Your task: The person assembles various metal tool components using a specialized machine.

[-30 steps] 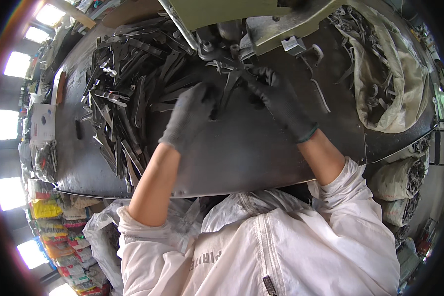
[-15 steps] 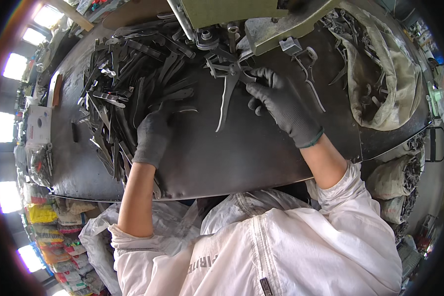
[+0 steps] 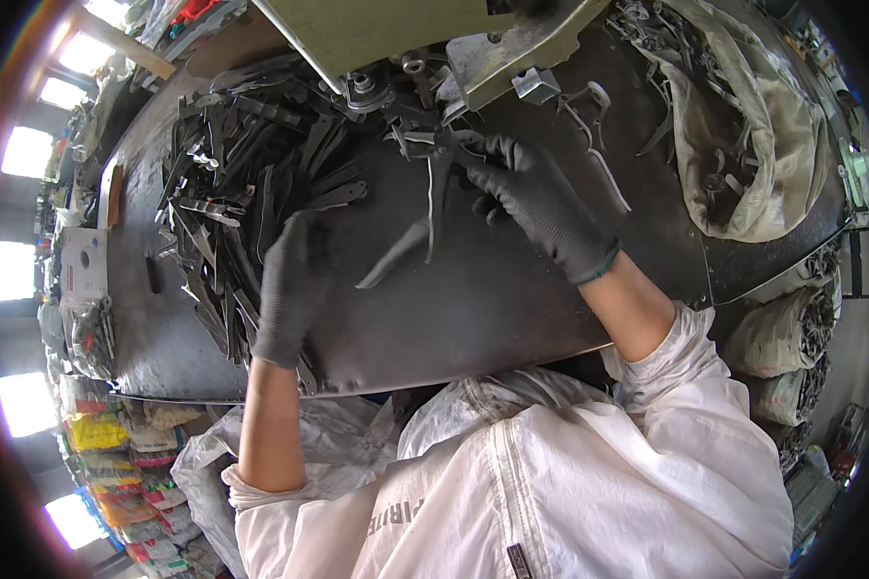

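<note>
Containing loose metal parts (image 3: 729,183), the beige sack (image 3: 797,145) sits far right. The plier-shaped tool (image 3: 436,174) lies left of the right hand (image 3: 543,198), whose thumb and index finger pinch its lever; its far end is indistinct beneath the green machine (image 3: 396,34). The left hand (image 3: 294,289) is blurred; its grip cannot be determined.

**Bright side light, darkened rim**

Daylight is admitted through windows (image 3: 10,270) at the left, their panes burned out to white. A pale sheen is cast on the left of the dark table (image 3: 492,299). The left hand (image 3: 290,280) is slightly blurred; edges are bowed, corners blackened.
</note>
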`<action>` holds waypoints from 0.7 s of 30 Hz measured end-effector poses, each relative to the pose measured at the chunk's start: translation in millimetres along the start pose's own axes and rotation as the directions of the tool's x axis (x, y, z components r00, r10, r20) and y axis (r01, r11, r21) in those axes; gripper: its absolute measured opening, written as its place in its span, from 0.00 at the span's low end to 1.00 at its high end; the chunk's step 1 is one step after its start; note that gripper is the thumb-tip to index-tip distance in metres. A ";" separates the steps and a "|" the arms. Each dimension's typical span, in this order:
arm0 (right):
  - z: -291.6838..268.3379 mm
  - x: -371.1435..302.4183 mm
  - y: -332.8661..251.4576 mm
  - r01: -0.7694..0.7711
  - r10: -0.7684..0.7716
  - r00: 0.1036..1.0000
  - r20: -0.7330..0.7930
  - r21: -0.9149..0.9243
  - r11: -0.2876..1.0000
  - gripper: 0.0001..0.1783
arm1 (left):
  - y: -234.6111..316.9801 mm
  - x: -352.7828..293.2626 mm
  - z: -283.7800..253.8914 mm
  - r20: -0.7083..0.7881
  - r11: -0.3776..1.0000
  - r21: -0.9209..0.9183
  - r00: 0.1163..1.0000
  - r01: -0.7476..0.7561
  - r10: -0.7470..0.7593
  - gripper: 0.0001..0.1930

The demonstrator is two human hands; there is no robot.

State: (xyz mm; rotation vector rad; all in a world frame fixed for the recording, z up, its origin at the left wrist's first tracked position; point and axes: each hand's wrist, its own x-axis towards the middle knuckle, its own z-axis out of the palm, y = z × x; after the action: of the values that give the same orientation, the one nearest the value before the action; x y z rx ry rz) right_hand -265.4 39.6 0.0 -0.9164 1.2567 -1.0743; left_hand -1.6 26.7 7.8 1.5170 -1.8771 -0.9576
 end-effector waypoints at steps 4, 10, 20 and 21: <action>-4.2 3.9 1.0 -0.031 0.030 0.998 0.060 0.027 0.999 0.17 | -1.6 -3.4 44.3 0.185 0.705 0.575 0.905 -0.416 0.383 0.12; -8.6 7.3 11.6 -0.060 0.057 0.996 0.075 0.041 0.997 0.16 | -7.0 -8.6 59.6 0.176 0.887 0.239 0.916 -0.395 0.360 0.11; 9.1 0.4 20.4 0.130 -0.135 0.989 0.054 0.078 0.988 0.17 | 61.9 -3.9 45.7 0.145 0.874 -0.468 0.964 -0.131 0.223 0.14; 4.5 4.6 30.2 0.138 -0.141 0.989 0.048 0.068 0.988 0.17 | 59.0 -0.1 59.0 0.233 0.810 -0.585 0.949 -0.036 0.210 0.17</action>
State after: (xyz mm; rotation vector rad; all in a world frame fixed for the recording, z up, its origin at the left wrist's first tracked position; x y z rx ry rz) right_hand -257.5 43.0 -29.6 -0.9889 1.1214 -1.1862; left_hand -82.2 44.9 19.3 0.9115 -1.6189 -1.5775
